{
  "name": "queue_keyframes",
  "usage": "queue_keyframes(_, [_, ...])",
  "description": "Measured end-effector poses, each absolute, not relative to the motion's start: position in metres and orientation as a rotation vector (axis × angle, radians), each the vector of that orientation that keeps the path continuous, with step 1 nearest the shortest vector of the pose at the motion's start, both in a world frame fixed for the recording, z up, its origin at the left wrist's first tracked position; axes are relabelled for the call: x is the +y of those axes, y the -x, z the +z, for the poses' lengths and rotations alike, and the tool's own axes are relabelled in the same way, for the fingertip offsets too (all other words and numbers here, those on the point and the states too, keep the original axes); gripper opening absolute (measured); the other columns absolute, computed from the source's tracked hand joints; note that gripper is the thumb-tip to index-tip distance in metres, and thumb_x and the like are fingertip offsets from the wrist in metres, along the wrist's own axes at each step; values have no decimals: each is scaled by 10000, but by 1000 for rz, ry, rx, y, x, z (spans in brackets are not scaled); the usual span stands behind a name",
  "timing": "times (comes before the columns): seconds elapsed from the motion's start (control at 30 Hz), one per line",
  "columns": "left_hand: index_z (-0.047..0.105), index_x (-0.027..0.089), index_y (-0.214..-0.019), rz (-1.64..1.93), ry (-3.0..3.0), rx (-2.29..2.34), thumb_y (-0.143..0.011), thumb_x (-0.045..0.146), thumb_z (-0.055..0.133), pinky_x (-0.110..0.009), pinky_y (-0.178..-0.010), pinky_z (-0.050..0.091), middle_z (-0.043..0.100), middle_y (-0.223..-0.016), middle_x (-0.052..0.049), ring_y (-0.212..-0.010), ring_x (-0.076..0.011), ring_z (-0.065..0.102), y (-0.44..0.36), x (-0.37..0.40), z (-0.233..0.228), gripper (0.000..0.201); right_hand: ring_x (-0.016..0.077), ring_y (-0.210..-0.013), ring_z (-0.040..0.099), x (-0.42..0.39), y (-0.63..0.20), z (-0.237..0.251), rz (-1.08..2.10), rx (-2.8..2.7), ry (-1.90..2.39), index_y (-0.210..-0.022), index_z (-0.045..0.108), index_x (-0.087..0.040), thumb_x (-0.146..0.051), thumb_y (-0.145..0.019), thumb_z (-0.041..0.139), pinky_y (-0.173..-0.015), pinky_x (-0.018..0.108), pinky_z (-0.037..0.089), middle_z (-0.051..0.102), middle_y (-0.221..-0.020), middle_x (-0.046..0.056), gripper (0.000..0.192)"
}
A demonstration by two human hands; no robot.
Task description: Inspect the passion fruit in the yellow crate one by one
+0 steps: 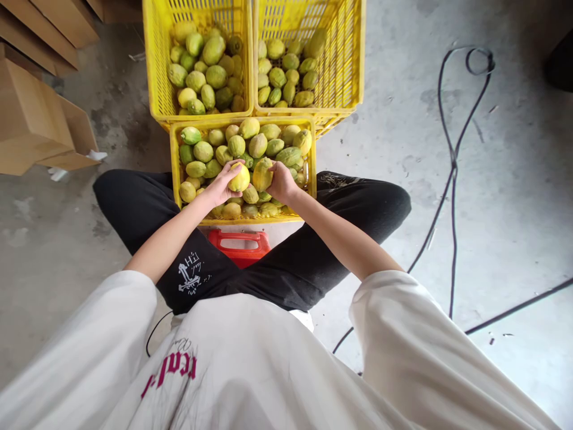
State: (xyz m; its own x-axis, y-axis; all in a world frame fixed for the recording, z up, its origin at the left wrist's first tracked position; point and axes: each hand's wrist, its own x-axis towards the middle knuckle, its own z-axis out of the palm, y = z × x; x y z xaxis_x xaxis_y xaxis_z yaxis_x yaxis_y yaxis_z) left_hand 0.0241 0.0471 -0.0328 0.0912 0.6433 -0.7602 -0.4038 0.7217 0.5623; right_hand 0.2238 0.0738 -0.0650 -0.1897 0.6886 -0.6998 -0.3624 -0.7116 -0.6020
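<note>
My left hand [221, 186] is closed around a bright yellow lemon [240, 178], its rounded end turned up. A larger, yellow-green lemon [262, 175] sits in the grip of my right hand [282, 183], close beside the first one but apart from it. Both hands are over the front yellow crate [242, 221], which stands between my knees. Many green and yellow lemons [236, 146] fill that crate, and my hands hide some of them.
Behind the front crate stand two more yellow crates, a left one [154, 71] and a right one [340, 77], both holding lemons. A red plastic object with a handle [242, 255] lies below the front crate. Cardboard boxes [33, 113] are at left; a black cable [455, 161] crosses the floor at right.
</note>
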Motion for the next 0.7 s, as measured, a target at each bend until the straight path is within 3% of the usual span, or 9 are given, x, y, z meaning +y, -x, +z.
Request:
queue_keyframes(0.1, [774, 314, -1458, 801, -231, 1266, -1188, 338, 884, -225, -598, 623, 867, -1221, -50, -1136, -273, 974, -24, 47, -31, 292, 337, -1266, 792, 72, -224, -61, 1921, -422, 1382, -1136, 608, -352, -337, -958, 818, -1072, 475, 738, 776, -1065, -18, 277])
queue_keyframes(0.3, [728, 318, -1414, 818, -259, 1288, -1234, 229, 811, -313, -921, 697, 807, -1020, 9, -1271, -255, 878, -22, 45, -29, 217, 349, -1255, 763, 65, -224, -50, 1982, -514, 1302, -1159, 655, -357, -311, -971, 994, -1257, 543, 691, 803, -1044, 0, 391])
queue_keyframes(0.4, [705, 321, -1346, 808, -276, 1234, -1159, 202, 845, -286, -823, 661, 803, -1005, 19, -1202, -247, 889, -18, 46, -37, 262, 350, -1215, 759, 64, -224, -50, 1964, -518, 1338, -1121, 652, -360, -322, -951, 1051, -1183, 534, 730, 777, -971, 1, 435])
queue_keyframes(0.57, [678, 309, -1255, 822, -305, 1153, -871, 191, 1019, -326, -725, 657, 821, -1075, 14, -1092, -293, 917, -12, 50, -57, 526, 377, -1159, 823, 67, -225, -54, 1953, -497, 1330, -1116, 602, -361, -398, -922, 1120, -1024, 562, 790, 725, -938, -4, 554])
queue_keyframes(0.7, [730, 319, -1307, 833, -328, 1159, -898, 239, 1040, -354, -757, 679, 838, -1076, 5, -1140, -309, 905, -11, 50, -64, 519, 343, -1057, 846, 68, -228, -54, 2027, -485, 1309, -1147, 605, -353, -333, -925, 1117, -966, 542, 794, 779, -982, -13, 558])
